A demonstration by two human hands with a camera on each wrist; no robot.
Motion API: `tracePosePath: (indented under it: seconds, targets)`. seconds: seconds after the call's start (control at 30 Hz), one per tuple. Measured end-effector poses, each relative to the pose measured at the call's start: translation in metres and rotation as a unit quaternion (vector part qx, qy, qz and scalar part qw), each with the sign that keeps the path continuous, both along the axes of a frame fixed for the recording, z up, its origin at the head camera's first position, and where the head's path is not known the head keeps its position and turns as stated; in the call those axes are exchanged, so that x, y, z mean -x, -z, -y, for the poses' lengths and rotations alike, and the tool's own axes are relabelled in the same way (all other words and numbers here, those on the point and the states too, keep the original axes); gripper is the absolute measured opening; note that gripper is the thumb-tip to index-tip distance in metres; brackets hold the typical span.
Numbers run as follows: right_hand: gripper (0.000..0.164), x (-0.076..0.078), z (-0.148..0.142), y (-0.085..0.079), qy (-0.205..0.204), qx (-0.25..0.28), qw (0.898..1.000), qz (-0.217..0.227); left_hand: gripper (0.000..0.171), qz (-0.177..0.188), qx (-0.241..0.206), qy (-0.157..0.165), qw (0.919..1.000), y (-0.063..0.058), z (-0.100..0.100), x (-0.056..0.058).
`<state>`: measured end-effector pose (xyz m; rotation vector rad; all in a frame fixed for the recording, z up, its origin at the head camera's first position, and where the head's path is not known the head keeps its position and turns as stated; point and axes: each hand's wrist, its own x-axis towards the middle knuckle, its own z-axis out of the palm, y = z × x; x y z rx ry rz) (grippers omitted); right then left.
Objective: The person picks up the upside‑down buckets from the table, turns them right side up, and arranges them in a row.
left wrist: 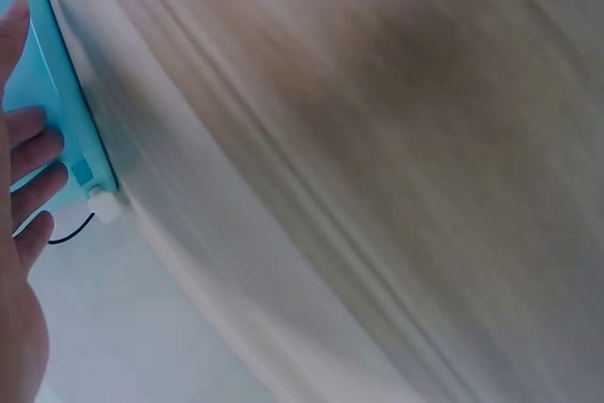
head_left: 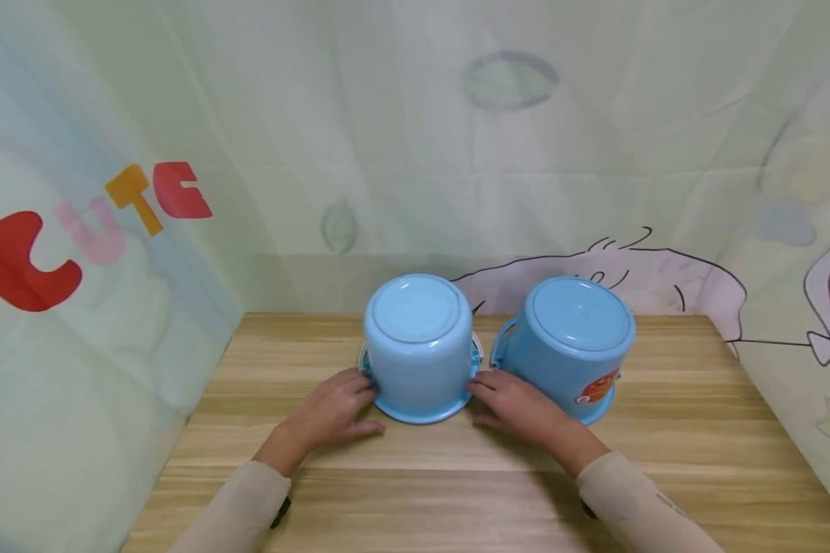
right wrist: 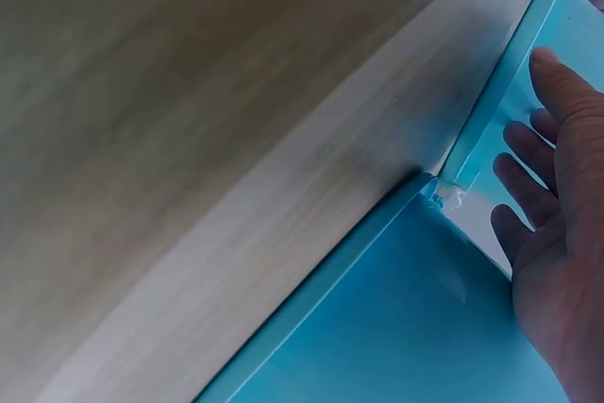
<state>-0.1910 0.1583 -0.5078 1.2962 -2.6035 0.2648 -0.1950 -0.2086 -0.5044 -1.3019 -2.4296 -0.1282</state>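
A light blue bucket stands upside down on the wooden table, with a white handle at its rim. My left hand is at the bucket's left side near the rim, fingers extended and thumb apart. On the other side, my right hand has its fingertips at the right of the same rim, fingers loosely bent. Both wrist views show fingers beside the blue wall, not wrapped round it; firm contact cannot be told. Right of it, a second, darker blue bucket also stands upside down, partly behind my right hand.
An orange-red sticker is on the second bucket. The wooden table ends at a printed cloth backdrop behind the buckets. More cloth hangs at the left and right, with coloured letters on the left.
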Motion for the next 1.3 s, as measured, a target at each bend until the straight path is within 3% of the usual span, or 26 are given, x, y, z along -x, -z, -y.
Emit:
tracePosePath:
  seconds: [0.4, 0.8, 1.1, 1.3]
  targets:
    - [0.044, 0.005, 0.002, 0.000, 0.003, -0.018, 1.000, 0.020, 0.050, 0.015, 0.002, -0.013, 0.9998, 0.007, -0.004, 0.007]
    - [0.034, 0.011, 0.007, 0.004, -0.001, -0.012, 0.999, 0.031, 0.044, 0.077, -0.011, -0.039, 0.9962, 0.010, -0.005, 0.009]
    - [0.025, 0.016, 0.013, 0.000, 0.014, -0.023, 0.998, 0.050, 0.038, 0.114, -0.013, -0.058, 0.9917, 0.003, -0.010, 0.011]
    - [0.023, 0.020, 0.015, 0.007, 0.011, -0.013, 0.999, 0.044, 0.034, 0.135, -0.027, -0.062, 0.9885, 0.007, -0.012, 0.013]
